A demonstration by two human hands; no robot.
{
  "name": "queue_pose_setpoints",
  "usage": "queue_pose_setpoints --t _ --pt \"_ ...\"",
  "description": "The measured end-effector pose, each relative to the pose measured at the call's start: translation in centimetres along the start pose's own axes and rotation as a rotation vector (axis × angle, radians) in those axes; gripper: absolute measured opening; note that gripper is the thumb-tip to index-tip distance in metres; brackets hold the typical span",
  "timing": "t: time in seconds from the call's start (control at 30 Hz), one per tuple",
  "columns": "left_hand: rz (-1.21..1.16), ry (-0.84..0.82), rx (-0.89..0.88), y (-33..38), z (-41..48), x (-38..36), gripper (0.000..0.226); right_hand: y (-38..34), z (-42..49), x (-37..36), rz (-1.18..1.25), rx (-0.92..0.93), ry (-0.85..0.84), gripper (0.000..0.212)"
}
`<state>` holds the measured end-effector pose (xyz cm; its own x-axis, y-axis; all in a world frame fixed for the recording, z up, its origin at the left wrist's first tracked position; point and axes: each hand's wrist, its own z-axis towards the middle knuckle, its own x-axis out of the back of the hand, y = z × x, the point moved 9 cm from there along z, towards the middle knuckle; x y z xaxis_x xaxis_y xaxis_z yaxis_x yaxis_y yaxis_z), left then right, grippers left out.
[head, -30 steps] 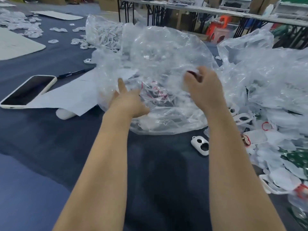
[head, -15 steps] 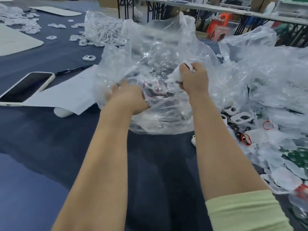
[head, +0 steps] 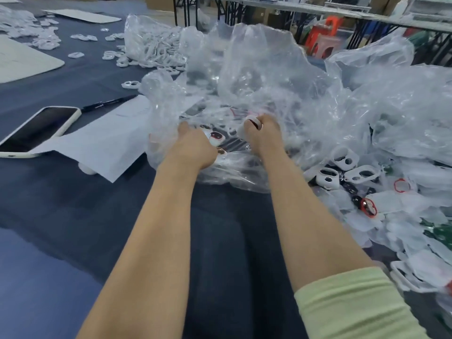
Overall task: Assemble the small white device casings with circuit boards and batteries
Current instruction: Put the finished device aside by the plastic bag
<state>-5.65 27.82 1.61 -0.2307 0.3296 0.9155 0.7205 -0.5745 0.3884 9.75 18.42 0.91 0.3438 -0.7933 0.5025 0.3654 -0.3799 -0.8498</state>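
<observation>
At the near edge: a pale green sleeve (head: pixel 354 302) on the right forearm. Both bare forearms reach forward over the dark blue table cloth (head: pixel 73 216).

Item, left hand (head: pixel 193 145): at the mouth of the clear plastic bag (head: pixel 256 77), fingers curled down into the film and apparently gripping it; the fingertips are hidden. Advice: hold the mouth wide and low to the cloth, so that loose film does not fold over the contents.

Item, right hand (head: pixel 263 137): just beyond, in the bag's opening, thumb and fingers pinched round one white casing (head: pixel 252 123), held above the bag's contents. Advice: draw it straight back toward the body, check that only one piece comes, and avoid snagging the film.

Item, dark parts (head: pixel 216 137): small, red-marked, lying in the bag between the two hands; too blurred to name.

Item, loose casings (head: pixel 342 157): white, two-holed, heaped right of the bag among small packets; within easy reach for further units.

Item, left side: phone (head: pixel 39 129) touching a paper sheet (head: pixel 105 140); pen (head: pixel 107 104) just beyond.

Item, far: second bag of white rings (head: pixel 156 45), with more rings scattered beside it.
</observation>
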Motion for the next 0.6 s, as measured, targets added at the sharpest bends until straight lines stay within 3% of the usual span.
queue_pose_setpoints --t 0.13,0.2,0.3,0.33,0.43,0.5,0.6 --pt "-0.070 0.017 -0.039 0.3 -0.2 0.4 0.036 -1.2 0.1 1.3 0.051 0.059 0.086 0.013" --pt "-0.119 0.033 -0.028 0.3 -0.3 0.8 0.034 -2.1 0.1 0.9 0.029 0.069 0.003 0.016" --pt "-0.210 0.072 -0.026 0.6 -0.4 1.3 0.033 -1.8 -0.4 -0.1 -0.130 -0.027 -0.173 0.046" --pt "-0.238 0.093 -0.028 0.8 -0.4 1.6 0.032 -1.6 -0.6 0.4 -0.164 -0.047 -0.169 0.047" --pt "-0.220 0.180 -0.029 1.4 -1.1 3.2 0.030 -1.7 -1.0 4.6 -0.087 -0.020 0.008 0.023" --pt "-0.158 0.273 -0.104 2.8 -1.9 4.3 0.029 -1.4 -1.6 8.5 -0.049 -0.013 0.138 0.018" --pt "-0.363 0.367 -0.321 6.5 -3.8 4.9 0.024 -0.3 -2.7 14.5 -0.063 -0.014 0.271 0.017"
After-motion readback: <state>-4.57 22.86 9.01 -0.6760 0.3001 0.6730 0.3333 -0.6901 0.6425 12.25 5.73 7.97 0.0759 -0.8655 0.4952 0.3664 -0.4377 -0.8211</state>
